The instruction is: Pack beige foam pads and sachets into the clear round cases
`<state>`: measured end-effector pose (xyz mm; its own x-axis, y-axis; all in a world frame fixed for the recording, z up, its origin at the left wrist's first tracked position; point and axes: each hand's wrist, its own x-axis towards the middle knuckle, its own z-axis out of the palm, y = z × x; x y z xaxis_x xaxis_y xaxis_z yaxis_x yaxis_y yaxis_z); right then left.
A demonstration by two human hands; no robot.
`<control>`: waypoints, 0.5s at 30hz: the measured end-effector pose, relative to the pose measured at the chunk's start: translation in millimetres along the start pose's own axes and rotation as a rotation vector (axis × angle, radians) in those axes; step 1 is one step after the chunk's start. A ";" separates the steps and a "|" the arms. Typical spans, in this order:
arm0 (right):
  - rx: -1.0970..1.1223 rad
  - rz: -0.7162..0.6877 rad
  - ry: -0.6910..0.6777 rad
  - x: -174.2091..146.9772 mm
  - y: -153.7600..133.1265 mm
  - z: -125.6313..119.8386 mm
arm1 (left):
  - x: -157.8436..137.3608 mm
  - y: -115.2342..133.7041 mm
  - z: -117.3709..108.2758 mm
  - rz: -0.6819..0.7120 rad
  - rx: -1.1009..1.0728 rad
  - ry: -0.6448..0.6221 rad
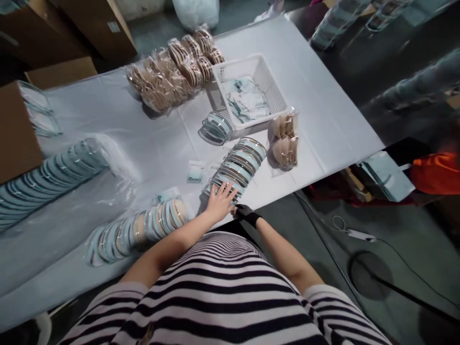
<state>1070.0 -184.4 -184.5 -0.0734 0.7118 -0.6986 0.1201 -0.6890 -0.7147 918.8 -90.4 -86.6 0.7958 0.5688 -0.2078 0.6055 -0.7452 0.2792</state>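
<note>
My left hand [222,200] lies spread, palm down, on the near end of a row of light blue headbands [240,164] that stands on the white table [323,115]. My right hand [246,213], in a black glove, sits at the table's near edge right beside the left hand, mostly hidden behind it; whether it grips anything cannot be told. A small white label card [195,172] lies just left of the row.
A white basket [251,93] with packets stands behind the row, beige headbands in bags [172,72] behind it and a small bag [283,140] to its right. Long blue rows [136,230] [50,175] lie left. Cardboard boxes [17,129] stand far left. Cables [354,234] cross the floor.
</note>
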 end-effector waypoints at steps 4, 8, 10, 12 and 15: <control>0.018 -0.050 0.006 -7.5 -2.2 -1.4 | 2.1 2.1 0.0 -0.042 0.009 -0.022; 0.041 -0.097 -0.029 -17.5 -5.9 -3.0 | 2.9 0.1 -2.0 -0.056 0.021 -0.057; 0.052 -0.102 -0.032 -19.0 -8.1 -3.5 | 3.6 -0.5 -3.2 -0.048 0.022 -0.058; 0.064 -0.086 -0.020 -19.4 -12.0 -3.7 | 3.7 0.0 -4.4 -0.034 0.020 -0.051; 0.078 -0.038 -0.014 -22.3 -23.5 -3.2 | 2.0 1.3 -5.2 -0.023 0.038 -0.039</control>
<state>1072.0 -183.6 -152.0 -0.0899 0.7361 -0.6709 0.0394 -0.6704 -0.7409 921.1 -88.4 -81.8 0.7805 0.5729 -0.2500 0.6231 -0.7450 0.2381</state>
